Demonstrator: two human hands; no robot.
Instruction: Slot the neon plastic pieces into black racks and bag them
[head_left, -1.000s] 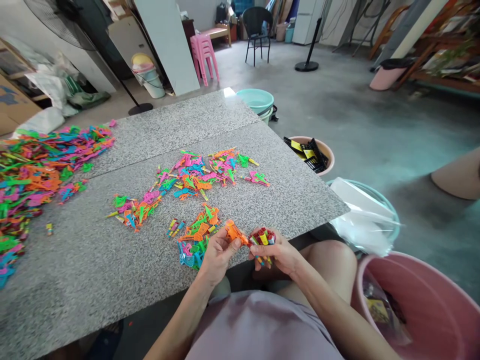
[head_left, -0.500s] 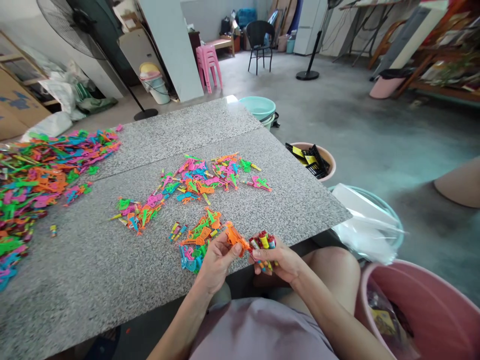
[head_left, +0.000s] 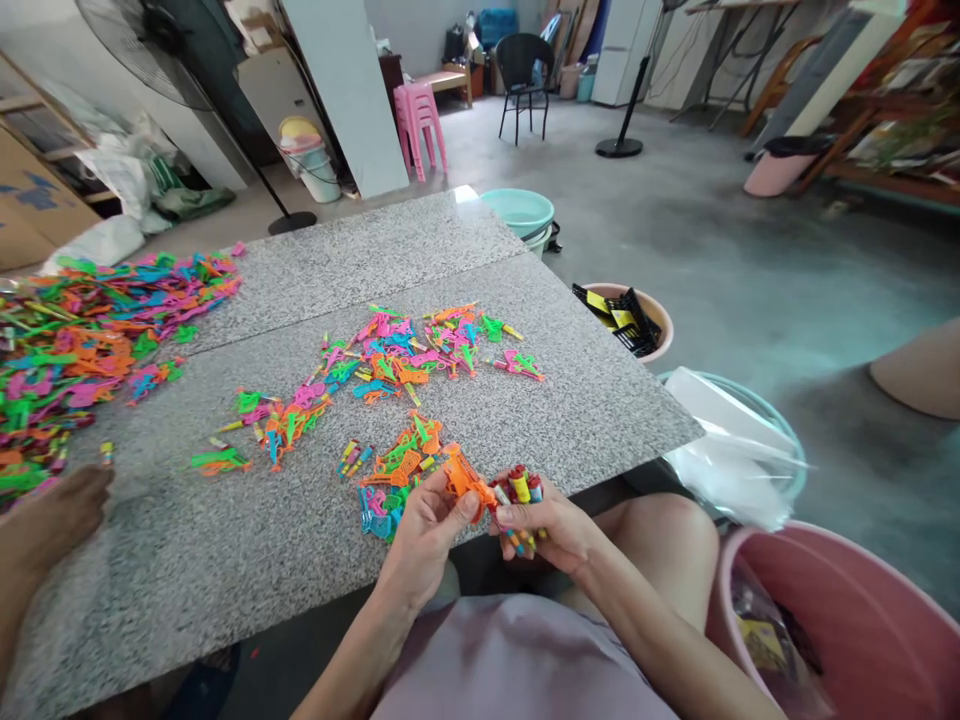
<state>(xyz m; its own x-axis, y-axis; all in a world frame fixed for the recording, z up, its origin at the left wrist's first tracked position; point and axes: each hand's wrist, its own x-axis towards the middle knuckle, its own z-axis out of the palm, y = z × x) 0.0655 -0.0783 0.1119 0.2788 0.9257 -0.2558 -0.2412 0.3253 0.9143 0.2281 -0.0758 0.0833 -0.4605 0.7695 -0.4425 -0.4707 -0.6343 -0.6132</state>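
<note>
In my left hand [head_left: 424, 525] is an orange plastic toy gun [head_left: 465, 474], pinched between thumb and fingers. My right hand [head_left: 551, 525] is closed round a bunch of small tubes [head_left: 520, 487] with red, yellow and blue wrappers; their exact kind is unclear. The two hands nearly meet, with the gun's end at the bunch, and whether a tube is fixed to it I cannot make out. Just left of my hands lies a small pile of coloured plastic toys [head_left: 397, 470] on the granite table [head_left: 300, 540]. A few loose tubes [head_left: 354, 458] rest beside that pile.
Another person's hand [head_left: 75, 505] reaches in from the left, near a single tube [head_left: 106, 452]. A large heap of coloured toys [head_left: 97, 350] covers the far left; a smaller cluster [head_left: 397, 355] lies mid-table. A pink tub [head_left: 862, 600] and a basin with clear plastic [head_left: 727, 440] stand at right.
Another person's hand has come in at the left edge. A green and orange toy now lies left of the middle cluster. My hands have barely moved.
</note>
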